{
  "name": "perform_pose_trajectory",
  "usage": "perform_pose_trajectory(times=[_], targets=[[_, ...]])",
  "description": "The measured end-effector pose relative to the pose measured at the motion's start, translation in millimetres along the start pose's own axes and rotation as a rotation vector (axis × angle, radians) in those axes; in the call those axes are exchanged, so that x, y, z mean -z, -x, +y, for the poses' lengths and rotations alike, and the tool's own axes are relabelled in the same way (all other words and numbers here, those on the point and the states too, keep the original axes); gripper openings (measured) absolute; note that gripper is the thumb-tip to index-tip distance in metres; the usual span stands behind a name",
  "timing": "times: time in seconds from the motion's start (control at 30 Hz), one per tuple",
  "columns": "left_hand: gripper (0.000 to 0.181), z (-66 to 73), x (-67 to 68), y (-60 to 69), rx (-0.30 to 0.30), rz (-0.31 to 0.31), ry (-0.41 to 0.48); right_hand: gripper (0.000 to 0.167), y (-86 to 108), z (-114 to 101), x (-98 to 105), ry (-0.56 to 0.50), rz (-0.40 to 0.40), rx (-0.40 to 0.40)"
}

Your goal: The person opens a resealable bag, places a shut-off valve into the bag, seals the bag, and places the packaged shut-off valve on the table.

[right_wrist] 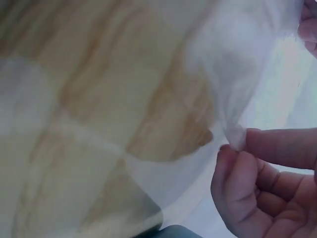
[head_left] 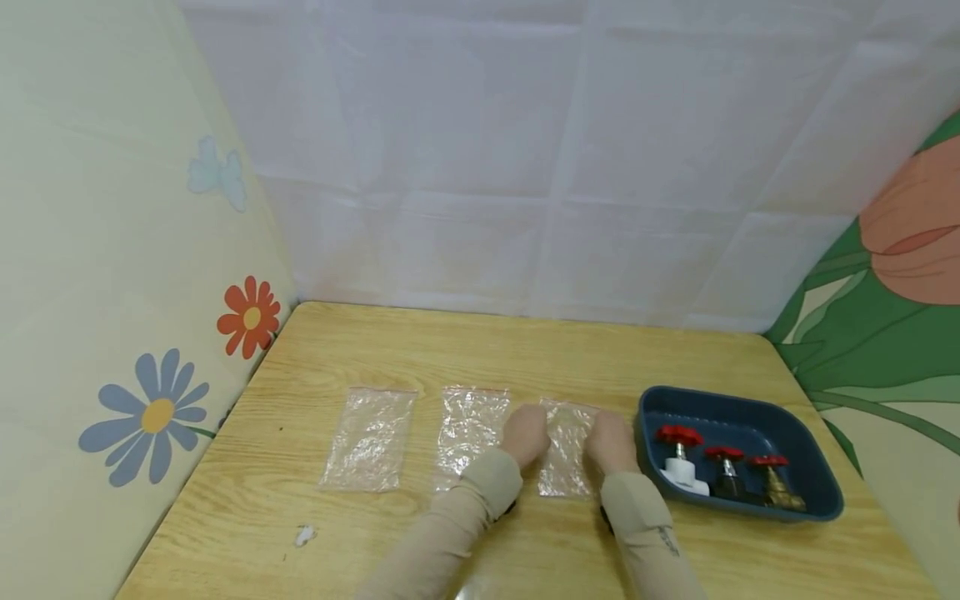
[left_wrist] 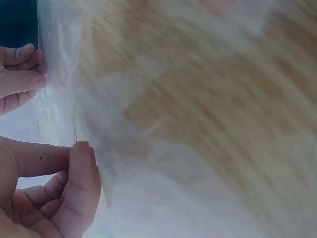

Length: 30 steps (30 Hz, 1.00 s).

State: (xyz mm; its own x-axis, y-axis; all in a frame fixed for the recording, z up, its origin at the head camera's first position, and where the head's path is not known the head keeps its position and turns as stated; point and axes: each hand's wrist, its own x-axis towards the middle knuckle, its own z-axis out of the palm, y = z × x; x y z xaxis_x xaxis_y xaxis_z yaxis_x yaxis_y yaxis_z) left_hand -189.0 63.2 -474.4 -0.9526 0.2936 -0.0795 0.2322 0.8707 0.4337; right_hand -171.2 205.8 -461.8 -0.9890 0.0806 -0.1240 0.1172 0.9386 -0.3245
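A clear plastic zip bag (head_left: pixel 566 450) is held between my two hands above the table. My left hand (head_left: pixel 527 432) pinches one edge of it between thumb and forefinger, as the left wrist view shows with the bag film (left_wrist: pixel 59 104) at the fingertips. On the opposite side, my right hand (head_left: pixel 613 442) grips a gathered corner of the bag (right_wrist: pixel 235 119) between thumb and fingers. Two more clear zip bags lie flat to the left: a middle bag (head_left: pixel 468 425) beside the left hand and a far-left bag (head_left: pixel 369 440).
Right of my hands stands a dark blue tray (head_left: pixel 757 402). Inside are three red-handled valves: a white valve (head_left: pixel 681 468), a black valve (head_left: pixel 726 483) and a brass valve (head_left: pixel 780 493). The wooden table (head_left: pixel 247 517) has a white worn patch (head_left: pixel 304 535) at the front left.
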Motion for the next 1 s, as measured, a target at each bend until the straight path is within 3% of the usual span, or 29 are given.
perform_pose_trajectory(times=[0.2, 0.37, 0.57, 0.87, 1.0], targets=[[0.015, -2.4, 7.1, 3.7, -0.021, 0.021, 0.056, 0.01, 4.5, -2, 4, -0.061, -0.019, -0.042], [0.019, -4.3, 14.5, 8.4, -0.032, 0.029, 0.168, 0.013, 11.9, -4, 11, -0.107, 0.006, -0.048], [0.017, -8.2, 17.8, 14.3, -0.064, 0.054, 0.297, 0.013, 16.2, -5, 12, -0.125, 0.072, -0.042], [0.019, -7.6, 20.3, 22.1, -0.093, 0.115, 0.349, 0.011, 25.8, -6, 15, -0.127, 0.251, 0.075], [0.019, -8.5, 22.9, 26.1, -0.119, 0.177, 0.384, 0.006, 29.6, -6, 16, -0.172, 0.324, 0.115]])
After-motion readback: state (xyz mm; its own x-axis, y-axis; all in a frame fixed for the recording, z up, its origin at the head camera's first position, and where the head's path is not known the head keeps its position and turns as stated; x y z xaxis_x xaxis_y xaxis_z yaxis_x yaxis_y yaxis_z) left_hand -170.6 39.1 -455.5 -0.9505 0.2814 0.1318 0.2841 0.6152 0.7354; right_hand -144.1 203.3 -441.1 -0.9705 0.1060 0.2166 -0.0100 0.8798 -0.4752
